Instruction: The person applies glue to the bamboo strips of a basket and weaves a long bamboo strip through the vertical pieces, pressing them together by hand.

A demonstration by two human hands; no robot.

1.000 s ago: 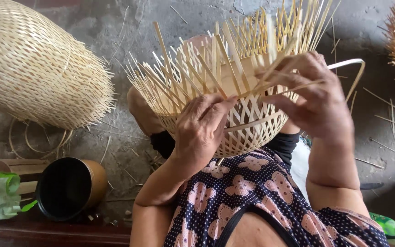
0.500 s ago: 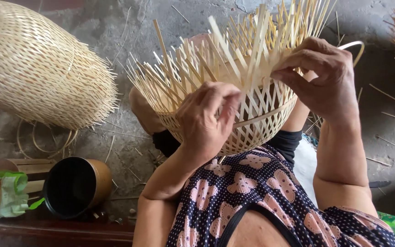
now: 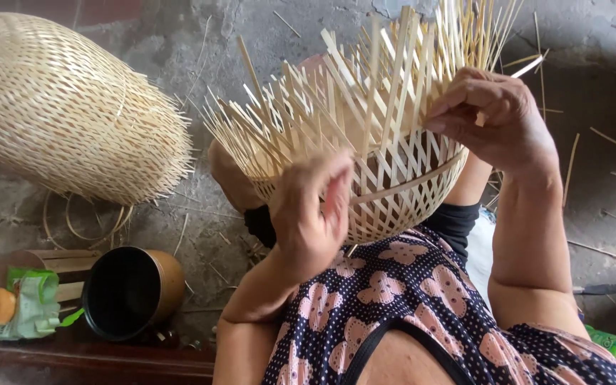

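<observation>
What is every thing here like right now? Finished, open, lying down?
Basket: half woven, loose strips sticking up, resting on the lap.
Left hand: pinching a strip at the basket's near side.
Right hand: gripping strips at the rim.
Big woven shade: finished, lying on its side on the floor.
Cup: tipped on its side, looks empty.
Green packet: crumpled, open.

The person wears a sleeveless dark top with white dots and pink flowers, arms bare.

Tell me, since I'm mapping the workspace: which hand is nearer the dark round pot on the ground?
Left. The left hand grips the half-woven basket above and right of the pot; the right hand is farther right.
</observation>
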